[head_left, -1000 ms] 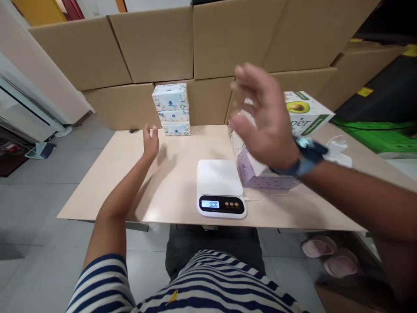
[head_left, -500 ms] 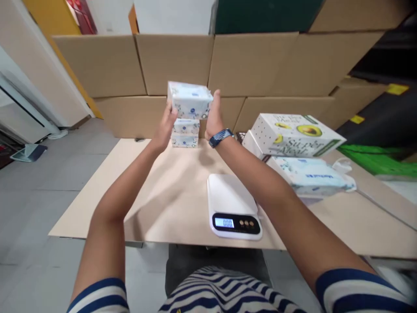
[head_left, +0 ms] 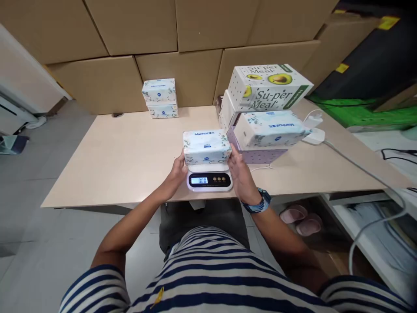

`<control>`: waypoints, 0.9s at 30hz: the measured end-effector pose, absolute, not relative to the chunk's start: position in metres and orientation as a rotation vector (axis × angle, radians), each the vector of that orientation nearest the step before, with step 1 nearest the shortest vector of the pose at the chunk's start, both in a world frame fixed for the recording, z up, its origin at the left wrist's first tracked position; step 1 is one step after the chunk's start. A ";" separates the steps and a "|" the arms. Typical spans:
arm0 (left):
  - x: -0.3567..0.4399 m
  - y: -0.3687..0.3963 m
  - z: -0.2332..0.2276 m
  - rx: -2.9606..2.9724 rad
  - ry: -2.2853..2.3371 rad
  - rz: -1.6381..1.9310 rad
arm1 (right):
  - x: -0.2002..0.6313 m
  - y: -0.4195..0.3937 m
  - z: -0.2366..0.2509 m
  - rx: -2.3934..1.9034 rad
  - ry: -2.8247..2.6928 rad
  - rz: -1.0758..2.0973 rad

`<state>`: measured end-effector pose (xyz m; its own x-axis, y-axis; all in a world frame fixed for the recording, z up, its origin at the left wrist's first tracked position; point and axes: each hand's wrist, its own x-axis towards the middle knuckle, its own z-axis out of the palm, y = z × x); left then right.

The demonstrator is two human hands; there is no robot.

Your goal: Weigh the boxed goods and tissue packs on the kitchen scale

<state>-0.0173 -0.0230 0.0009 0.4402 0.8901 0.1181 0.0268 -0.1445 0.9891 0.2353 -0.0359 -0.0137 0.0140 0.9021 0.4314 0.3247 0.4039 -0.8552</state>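
Where the pale wooden table (head_left: 124, 156) meets a wall of stacked cardboard boxes (head_left: 143, 26), we sit at its near edge over grey floor tiles, with two tissue packs (head_left: 159, 98) piled at the far left and an avocado-printed carton (head_left: 267, 87) at the far right, resting above another wrapped pack (head_left: 270, 129). Both our arms reach forward, elbows bent. Our left hand (head_left: 177, 170) and right hand (head_left: 239, 174) press flat against the two ends of a tissue pack (head_left: 206, 146), fingers spread rather than curled, holding it between them on the white kitchen scale (head_left: 210, 179) (its display reads zero).
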 end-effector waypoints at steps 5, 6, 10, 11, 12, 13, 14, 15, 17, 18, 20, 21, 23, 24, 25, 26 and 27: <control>-0.004 -0.030 0.003 1.502 0.824 1.006 | 0.242 -0.044 -0.028 -1.140 -1.357 0.851; -0.005 -0.030 0.004 1.507 0.826 0.992 | 0.242 -0.045 -0.030 -1.138 -1.311 0.881; -0.012 -0.029 0.005 1.556 0.908 0.948 | 0.241 -0.053 -0.035 -1.129 -1.212 0.949; -0.014 -0.029 0.004 1.545 0.947 0.970 | 0.241 -0.057 -0.035 -1.138 -1.219 0.947; -0.016 -0.028 0.002 1.521 0.984 1.001 | 0.241 -0.061 -0.035 -1.152 -1.217 0.939; -0.018 -0.028 0.000 1.491 1.017 1.032 | 0.242 -0.067 -0.033 -1.168 -1.200 0.939; -0.020 -0.028 -0.001 1.464 1.041 1.060 | 0.243 -0.072 -0.031 -1.181 -1.164 0.949; -0.022 -0.028 -0.002 1.446 1.059 1.087 | 0.244 -0.077 -0.029 -1.189 -1.114 0.967; -0.025 -0.030 -0.002 1.434 1.091 1.124 | 0.247 -0.085 -0.023 -1.191 -1.004 1.010; -0.027 -0.031 -0.001 1.433 1.109 1.135 | 0.249 -0.088 -0.021 -1.189 -0.955 1.025; -0.029 -0.033 0.001 1.422 1.144 1.155 | 0.254 -0.089 -0.019 -1.195 -0.862 1.018; -0.029 -0.033 0.002 1.413 1.160 1.160 | 0.256 -0.088 -0.019 -1.202 -0.820 1.001; -0.029 -0.032 0.005 1.392 1.187 1.165 | 0.260 -0.085 -0.022 -1.212 -0.753 0.954; -0.029 -0.032 0.006 1.380 1.199 1.167 | 0.261 -0.084 -0.024 -1.214 -0.734 0.931; -0.029 -0.031 0.007 1.368 1.209 1.167 | 0.262 -0.083 -0.026 -1.212 -0.724 0.911; -0.029 -0.031 0.008 1.358 1.217 1.167 | 0.263 -0.083 -0.028 -1.207 -0.719 0.896; -0.029 -0.031 0.009 1.349 1.222 1.168 | 0.263 -0.083 -0.030 -1.199 -0.717 0.886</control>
<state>-0.0289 -0.0306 0.0093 0.0486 0.9973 0.0558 0.1010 -0.0604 0.9930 0.2629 -0.0827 -0.0297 0.4857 0.8740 0.0118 -0.1929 0.1203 -0.9738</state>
